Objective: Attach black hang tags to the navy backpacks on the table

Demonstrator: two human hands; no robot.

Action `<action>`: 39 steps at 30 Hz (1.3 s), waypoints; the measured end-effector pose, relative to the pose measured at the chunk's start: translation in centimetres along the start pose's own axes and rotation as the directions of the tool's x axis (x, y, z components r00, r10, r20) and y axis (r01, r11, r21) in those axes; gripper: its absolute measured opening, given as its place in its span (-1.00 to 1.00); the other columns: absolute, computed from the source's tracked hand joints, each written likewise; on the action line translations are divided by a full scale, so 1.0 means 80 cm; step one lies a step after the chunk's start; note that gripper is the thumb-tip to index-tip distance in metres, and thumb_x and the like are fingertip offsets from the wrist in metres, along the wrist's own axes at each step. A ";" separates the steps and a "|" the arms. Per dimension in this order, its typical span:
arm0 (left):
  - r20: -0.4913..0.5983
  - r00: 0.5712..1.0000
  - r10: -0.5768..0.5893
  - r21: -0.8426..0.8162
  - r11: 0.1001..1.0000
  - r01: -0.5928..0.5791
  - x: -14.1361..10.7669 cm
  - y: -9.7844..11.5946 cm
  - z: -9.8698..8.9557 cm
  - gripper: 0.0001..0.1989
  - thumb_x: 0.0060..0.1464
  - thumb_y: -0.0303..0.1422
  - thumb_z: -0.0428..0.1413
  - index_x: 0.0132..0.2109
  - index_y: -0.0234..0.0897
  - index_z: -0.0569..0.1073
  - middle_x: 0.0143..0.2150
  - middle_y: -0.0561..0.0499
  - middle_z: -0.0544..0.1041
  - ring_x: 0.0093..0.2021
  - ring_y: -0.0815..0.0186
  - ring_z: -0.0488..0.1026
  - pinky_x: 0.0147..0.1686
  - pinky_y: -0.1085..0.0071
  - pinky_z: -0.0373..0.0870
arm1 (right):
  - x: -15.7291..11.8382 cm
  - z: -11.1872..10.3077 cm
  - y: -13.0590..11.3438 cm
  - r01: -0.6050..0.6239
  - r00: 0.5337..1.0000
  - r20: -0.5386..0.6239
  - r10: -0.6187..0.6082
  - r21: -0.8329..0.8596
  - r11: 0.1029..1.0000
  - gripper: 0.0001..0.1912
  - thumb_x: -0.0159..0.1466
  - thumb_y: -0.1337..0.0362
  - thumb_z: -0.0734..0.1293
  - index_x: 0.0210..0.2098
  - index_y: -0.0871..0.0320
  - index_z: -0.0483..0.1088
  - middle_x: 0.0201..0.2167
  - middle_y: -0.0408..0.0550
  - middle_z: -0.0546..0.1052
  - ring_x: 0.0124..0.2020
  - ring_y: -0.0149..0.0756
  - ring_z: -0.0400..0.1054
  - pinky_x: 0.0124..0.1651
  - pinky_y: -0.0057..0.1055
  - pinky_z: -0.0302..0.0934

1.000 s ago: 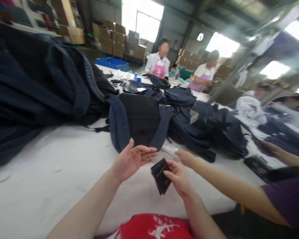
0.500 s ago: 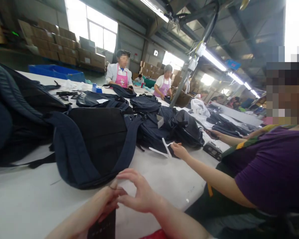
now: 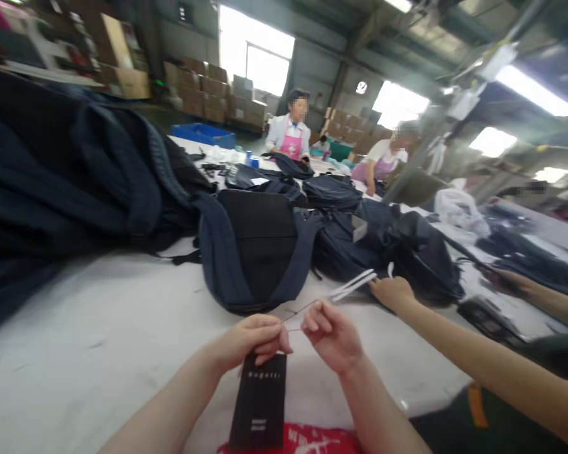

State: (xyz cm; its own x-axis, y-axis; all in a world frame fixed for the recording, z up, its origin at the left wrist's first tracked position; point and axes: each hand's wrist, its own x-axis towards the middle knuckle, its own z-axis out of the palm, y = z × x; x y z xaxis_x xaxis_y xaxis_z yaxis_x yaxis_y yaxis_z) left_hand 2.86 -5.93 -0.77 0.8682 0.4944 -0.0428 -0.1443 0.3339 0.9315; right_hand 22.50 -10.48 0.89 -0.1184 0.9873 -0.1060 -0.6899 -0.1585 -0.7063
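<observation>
A black hang tag point(image 3: 259, 400) with pale lettering hangs below my left hand point(image 3: 260, 337), whose fingers are closed on its top end and cord. A thin dark cord point(image 3: 293, 312) stretches in a loop between my two hands. My right hand point(image 3: 331, 331) pinches the other end of the loop. Just beyond my hands, a navy and black backpack point(image 3: 260, 243) lies on the white table point(image 3: 123, 353), its straps facing up.
More dark backpacks point(image 3: 61, 183) are heaped at the left, others point(image 3: 397, 246) at the right. Another person's hand point(image 3: 392, 293) holds white strips point(image 3: 355, 285) close to my right hand. Two people stand across the table near a blue bin point(image 3: 203, 135).
My hands have moved apart, and the cord loop now shows stretched between them. More of the tag is visible. The view has turned left, and the other person's white strips have shifted.
</observation>
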 end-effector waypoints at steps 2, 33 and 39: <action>-0.026 1.000 -0.004 -0.023 1.000 0.003 -0.005 0.004 0.000 -0.56 0.15 -0.04 0.07 -0.34 -0.39 0.52 -0.71 0.23 0.08 -0.69 0.50 0.12 -0.48 0.46 0.25 | 0.008 -0.004 0.011 -0.034 0.999 0.005 0.034 -0.070 0.997 -0.81 0.17 0.16 0.41 -0.31 0.15 0.53 -0.68 -0.26 0.22 -0.48 -0.41 0.28 -0.30 -0.45 0.21; -0.406 0.896 -0.181 0.115 0.962 0.247 -0.040 0.002 -0.063 -0.62 0.02 -0.05 0.12 -0.36 -0.35 0.45 -0.70 0.18 0.30 -0.65 0.42 0.27 -0.26 0.28 0.38 | 0.105 -0.033 0.117 -0.302 0.912 -0.287 0.292 0.010 0.953 -0.93 0.01 0.44 0.29 -0.53 0.18 0.40 -0.51 -0.11 0.56 -0.39 -0.33 0.46 -0.12 -0.33 0.33; -0.394 0.911 -0.119 0.342 0.901 0.265 -0.013 0.025 -0.052 -0.61 0.05 -0.02 0.03 -0.37 -0.30 0.43 -0.71 0.17 0.28 -0.64 0.37 0.27 -0.32 0.34 0.32 | 0.078 -0.023 0.051 -0.106 0.994 -0.011 0.112 0.241 0.965 -0.76 -0.08 0.39 0.26 -0.41 0.14 0.49 -0.32 -0.13 0.61 -0.11 -0.26 0.44 0.09 -0.26 0.25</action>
State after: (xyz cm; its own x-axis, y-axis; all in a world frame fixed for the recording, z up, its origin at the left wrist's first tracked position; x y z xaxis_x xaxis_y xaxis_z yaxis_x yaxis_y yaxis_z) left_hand -0.33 -2.46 -0.32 0.6211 0.7274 -0.2919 0.2628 0.1576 0.9519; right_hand 20.26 -4.95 -3.90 -0.1872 0.9633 -0.1923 -0.8250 -0.2604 -0.5016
